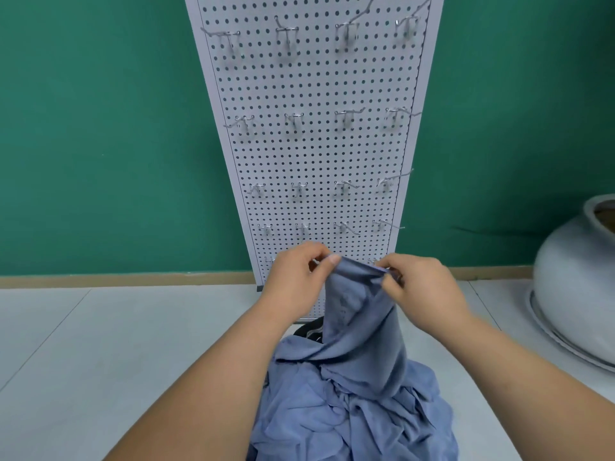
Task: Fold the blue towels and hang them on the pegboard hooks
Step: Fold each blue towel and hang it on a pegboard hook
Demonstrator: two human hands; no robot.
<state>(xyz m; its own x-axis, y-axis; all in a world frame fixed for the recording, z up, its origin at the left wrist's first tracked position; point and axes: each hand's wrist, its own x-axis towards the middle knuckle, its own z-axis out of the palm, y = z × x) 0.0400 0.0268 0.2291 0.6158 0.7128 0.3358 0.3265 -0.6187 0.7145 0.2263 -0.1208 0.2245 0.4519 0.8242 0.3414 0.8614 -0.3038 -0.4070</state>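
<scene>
Left hand point(293, 277), right hand point(422, 287) on towel point(359, 314)

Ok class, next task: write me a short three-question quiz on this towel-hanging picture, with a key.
1. True or false: the left hand and the right hand both pinch the top edge of one blue towel.
2. The hooks in view on the pegboard carry: A) nothing B) one towel C) two towels.
3. Fill in: the other towels lie in a crumpled ____ below the hands.

Key: 1 true; 2 A; 3 pile.
</scene>
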